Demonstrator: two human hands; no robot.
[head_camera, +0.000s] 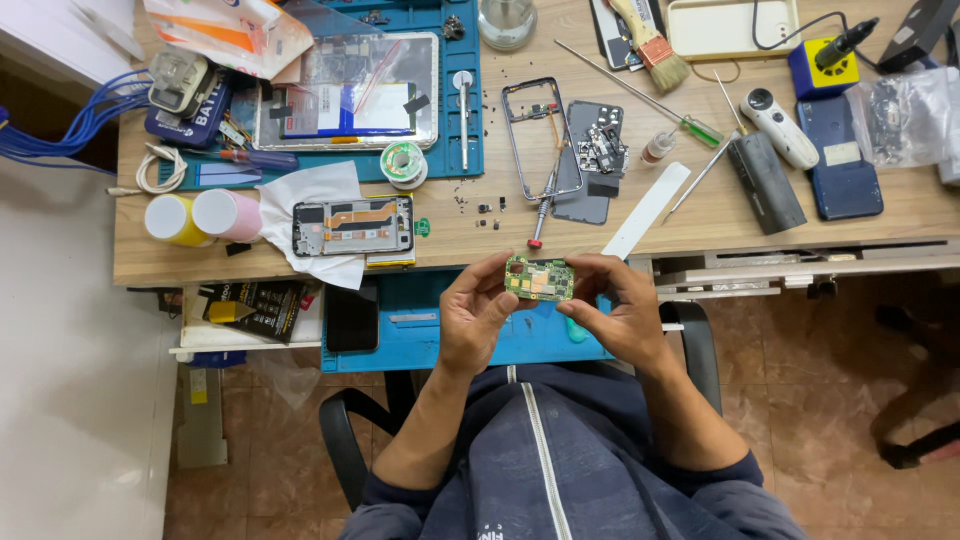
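Note:
A small green phone circuit board (539, 279) with gold patches is held between both hands above a blue mat (420, 345) on a pulled-out shelf. My left hand (474, 315) pinches the board's left end. My right hand (619, 310) grips its right end, and a teal-handled tool (576, 330) pokes out beneath that hand. On the wooden desk (700, 215) just beyond lie an opened phone body (352, 225) on white tissue, a bare phone frame (530, 135) and a grey back cover (595, 160).
A red-tipped screwdriver (541, 212) and tiny screws lie near the desk's front edge. A tablet (350, 90) rests on a blue work mat at the back. Two capped tubs (200, 216) stand left; brush, green-handled screwdriver, dark phone (840, 155) sit right. Chair arms flank my lap.

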